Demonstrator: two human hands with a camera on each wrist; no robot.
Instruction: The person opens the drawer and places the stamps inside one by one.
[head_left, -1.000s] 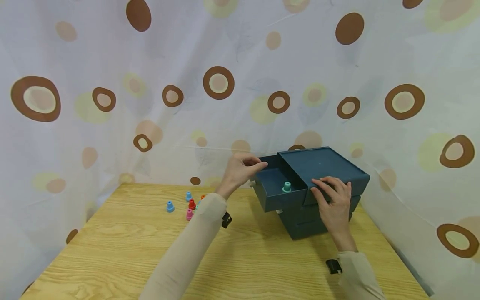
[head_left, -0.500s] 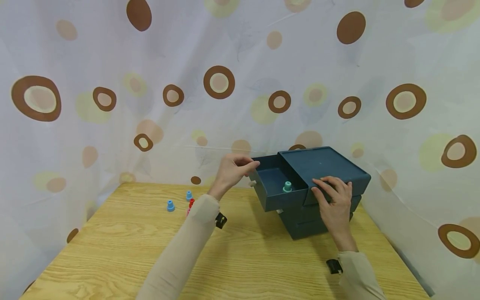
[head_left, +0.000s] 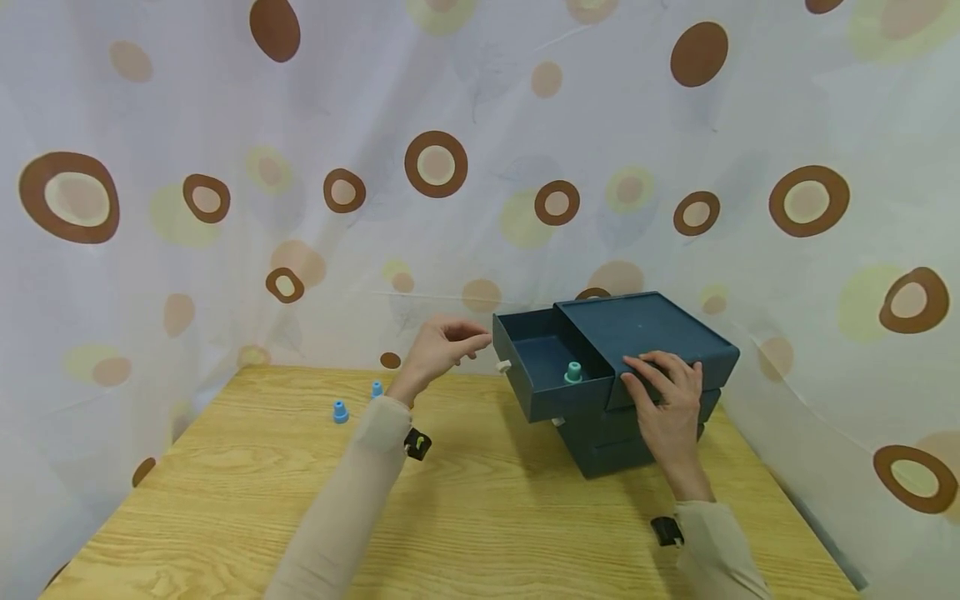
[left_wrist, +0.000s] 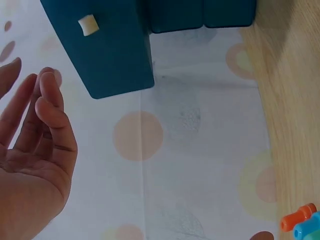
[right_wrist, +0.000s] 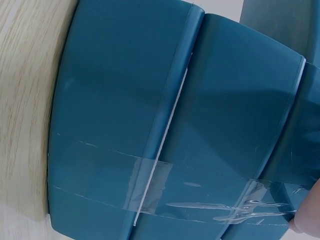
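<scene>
A dark blue drawer unit stands on the right of the table, its top drawer pulled out to the left. One teal stepped plastic peg stands inside, by the drawer's near wall. My left hand hovers in the air just left of the drawer front, fingers loosely bent and thumb extended, holding nothing. The left wrist view shows its bare palm apart from the drawer's pale knob. My right hand rests on the unit's near top edge, fingertips on top.
Two blue pegs show on the wooden table to the left; the left sleeve hides others. An orange peg lies beside them in the left wrist view. Clear tape crosses the unit's side. A spotted cloth hangs behind.
My left hand has moved left and down, from over the drawer's far left corner to outside it. The left sleeve now covers the red and pink pegs. My right hand stays put.
</scene>
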